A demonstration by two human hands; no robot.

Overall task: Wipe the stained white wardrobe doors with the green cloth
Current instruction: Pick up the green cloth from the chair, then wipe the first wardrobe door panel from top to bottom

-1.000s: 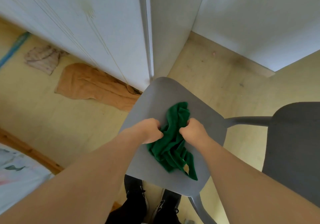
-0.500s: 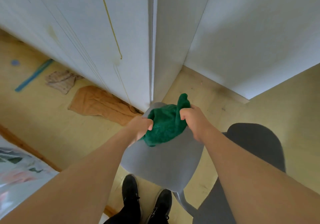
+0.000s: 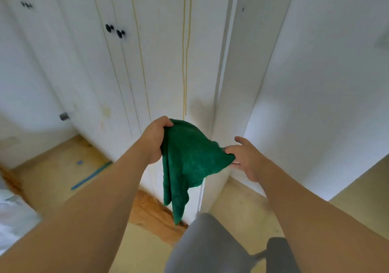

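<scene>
The green cloth (image 3: 185,163) hangs in the air in front of the white wardrobe doors (image 3: 160,51). My left hand (image 3: 154,140) grips its upper left edge. My right hand (image 3: 246,159) pinches its right corner between thumb and finger, the other fingers spread out. The cloth's lower end dangles toward the chair. Thin yellow drip lines (image 3: 185,62) run down the door just above the cloth, and faint yellowish smudges (image 3: 105,112) sit lower to the left. Black round knobs (image 3: 114,30) are on the doors higher up.
A grey chair (image 3: 210,245) stands directly below the cloth. An orange-brown rag (image 3: 151,211) lies on the floor at the wardrobe's foot. A blue strip (image 3: 91,175) lies on the floor at left. A white wall (image 3: 315,104) meets the wardrobe's side at right.
Both hands lifted the cloth off the chair seat and up in front of the doors. The bunched cloth has spread out between them. The view tilted upward.
</scene>
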